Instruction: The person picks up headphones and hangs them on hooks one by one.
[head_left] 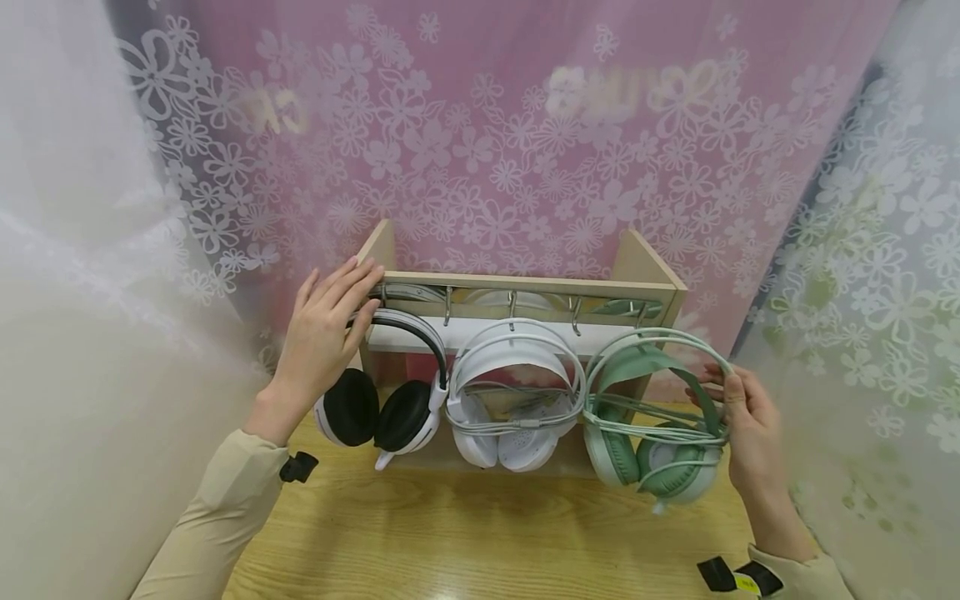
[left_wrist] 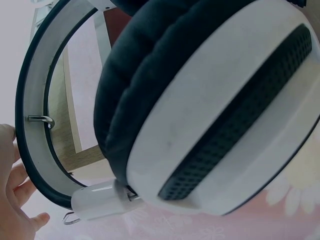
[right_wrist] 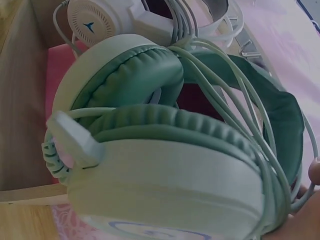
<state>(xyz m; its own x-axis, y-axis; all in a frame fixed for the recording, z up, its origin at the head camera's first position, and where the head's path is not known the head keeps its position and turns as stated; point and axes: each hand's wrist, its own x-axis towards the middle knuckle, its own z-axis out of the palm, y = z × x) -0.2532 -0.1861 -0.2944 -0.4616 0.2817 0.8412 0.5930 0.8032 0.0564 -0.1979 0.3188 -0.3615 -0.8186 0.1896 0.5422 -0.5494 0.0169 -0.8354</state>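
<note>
My left hand (head_left: 322, 333) rests on the top left corner of a wooden hook rack (head_left: 487, 280), its fingers lying nearly straight. Just under it hang white headphones with black ear cushions (head_left: 407, 414); in the left wrist view a metal hook (left_wrist: 41, 119) crosses their headband. At the rack's right end, my right hand (head_left: 756, 433) grips the right side of the headband of green headphones (head_left: 617, 454), thumb in front and fingers behind. Thin cable is wound around these green headphones, whose white earcup (right_wrist: 170, 185) fills the right wrist view's lower part.
White headphones (head_left: 528, 446) wrapped in cable hang in the middle, close beside the green pair. Several metal hooks (head_left: 448, 307) line the rail. The rack stands on a wood-grain tabletop (head_left: 450, 533), with a pink flowered curtain (head_left: 480, 150) behind and pale curtains at both sides.
</note>
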